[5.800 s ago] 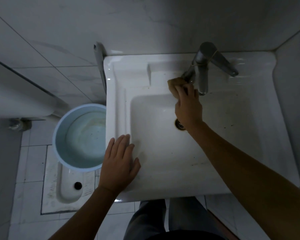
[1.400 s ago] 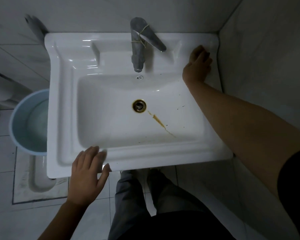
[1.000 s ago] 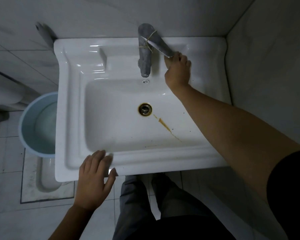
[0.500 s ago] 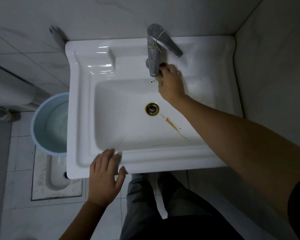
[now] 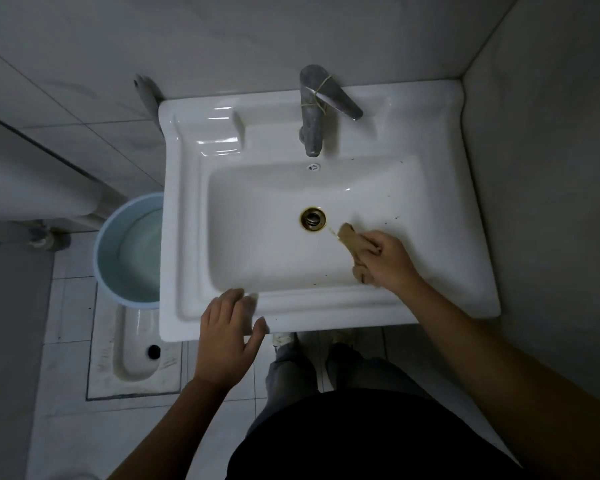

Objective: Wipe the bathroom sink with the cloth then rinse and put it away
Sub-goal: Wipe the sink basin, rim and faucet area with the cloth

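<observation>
A white rectangular sink [image 5: 440, 306] is fixed in the corner, with a grey faucet [image 5: 312, 119] at its back and a brass-ringed drain [image 5: 313, 218] in the basin. My right hand [image 5: 388, 261] is shut on a tan cloth [image 5: 352, 242] and presses it on the basin floor, just right of the drain, over a brown streak. A short end of that streak shows between the cloth and the drain. My left hand [image 5: 227, 336] rests flat with spread fingers on the sink's front rim, holding nothing.
A light blue bucket [image 5: 108, 237] with water stands on the floor left of the sink. Below it lies a white squat toilet pan [image 5: 132, 355]. Tiled walls close in behind and to the right. My legs and shoes [image 5: 284, 341] are under the front rim.
My right hand has come down from the faucet into the basin with the cloth, onto the brown streak. My left hand has stayed on the front rim.
</observation>
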Available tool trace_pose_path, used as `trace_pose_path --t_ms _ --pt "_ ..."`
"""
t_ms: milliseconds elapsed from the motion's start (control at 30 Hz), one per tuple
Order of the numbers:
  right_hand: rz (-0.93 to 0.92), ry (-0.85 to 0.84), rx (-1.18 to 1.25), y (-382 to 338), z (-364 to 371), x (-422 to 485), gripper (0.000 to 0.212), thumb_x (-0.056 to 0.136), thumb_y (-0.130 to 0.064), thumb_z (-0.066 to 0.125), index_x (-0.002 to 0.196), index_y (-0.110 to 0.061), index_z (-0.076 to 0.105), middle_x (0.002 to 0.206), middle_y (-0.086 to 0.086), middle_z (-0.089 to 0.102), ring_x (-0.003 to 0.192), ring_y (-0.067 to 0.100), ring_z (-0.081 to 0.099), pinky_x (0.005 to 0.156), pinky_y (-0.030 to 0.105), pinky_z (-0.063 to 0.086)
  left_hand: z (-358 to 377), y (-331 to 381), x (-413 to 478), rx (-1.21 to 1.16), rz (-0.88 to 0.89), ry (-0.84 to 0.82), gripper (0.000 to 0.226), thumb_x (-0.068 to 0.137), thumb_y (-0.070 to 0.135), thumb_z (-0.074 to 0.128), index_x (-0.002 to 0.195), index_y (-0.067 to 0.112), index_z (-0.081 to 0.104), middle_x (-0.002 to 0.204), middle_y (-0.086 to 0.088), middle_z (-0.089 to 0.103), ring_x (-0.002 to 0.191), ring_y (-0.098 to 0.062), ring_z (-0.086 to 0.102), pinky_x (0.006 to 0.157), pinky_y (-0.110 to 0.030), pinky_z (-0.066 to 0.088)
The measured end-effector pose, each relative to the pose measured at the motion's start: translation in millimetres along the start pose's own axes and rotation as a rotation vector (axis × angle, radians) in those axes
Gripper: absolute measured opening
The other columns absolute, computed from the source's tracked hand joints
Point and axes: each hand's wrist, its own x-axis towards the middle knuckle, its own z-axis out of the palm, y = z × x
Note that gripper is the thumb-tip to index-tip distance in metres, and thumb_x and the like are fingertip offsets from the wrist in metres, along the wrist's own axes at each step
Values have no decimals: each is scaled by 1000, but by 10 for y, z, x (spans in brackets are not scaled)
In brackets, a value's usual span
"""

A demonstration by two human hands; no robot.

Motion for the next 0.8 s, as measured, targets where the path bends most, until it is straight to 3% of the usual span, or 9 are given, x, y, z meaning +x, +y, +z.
trace_pose_path --t_ms 100,200,333,433,500,633,700,800 --pt "-20 3 11 173 -84 -313 25 94 -34 67 78 -17 61 66 6 60 50 20 56 49 30 48 -58 17 42 30 8 -20 40 93 48 52 121 20 60 128 1 58 122 -22 52 103 -38 39" --pt "-113 8 -243 254 -136 -348 6 97 -22 63 98 -17 66 82 6 69 65 22 68 61 38 61 -133 16 136 104 13 -60 38 92 52 51 112 22 61 119 3 60 112 -21 54 94 -37 41" --pt "-140 -19 -595 317 -135 -273 14 95 -40 54 91 -28 61 85 -1 66 69 18 68 64 43 61 -230 31 326 145 39 -82 42 92 59 48 100 21 62 101 4 62 92 -21 57 83 -37 43" --pt "-43 10 -697 204 -142 -231 24 95 -43 51 95 -22 62 86 1 67 72 18 66 67 38 59 -297 76 550 150 77 -93 48 90 59 44 103 19 66 104 2 67 91 -23 64 84 -36 46" --pt "44 14 -599 46 -176 -225 37 97 -47 48 89 -16 66 81 4 70 67 19 64 61 32 54 -355 165 763 130 112 -80 49 91 57 44 109 18 67 108 1 68 94 -22 66 84 -36 48" --pt "126 14 -236 6 -304 -83 52 84 -70 55 66 -21 60 65 6 65 59 28 64 52 36 49 -564 489 1379 52 160 6 46 92 51 49 114 15 66 113 -2 68 98 -25 66 84 -38 50" --pt "104 61 -186 -16 -348 -51 46 84 -65 56 65 -23 61 68 8 67 67 34 69 57 40 52 -715 690 1734 -16 182 87 42 93 47 55 117 14 65 116 -4 67 102 -27 65 85 -39 51" --pt "80 163 -72 -334 -337 -193 51 88 -62 57 73 -14 66 69 9 68 60 22 66 53 33 53 -958 1016 2250 -67 264 209 45 92 43 60 126 14 60 128 -6 62 112 -26 59 91 -38 49"
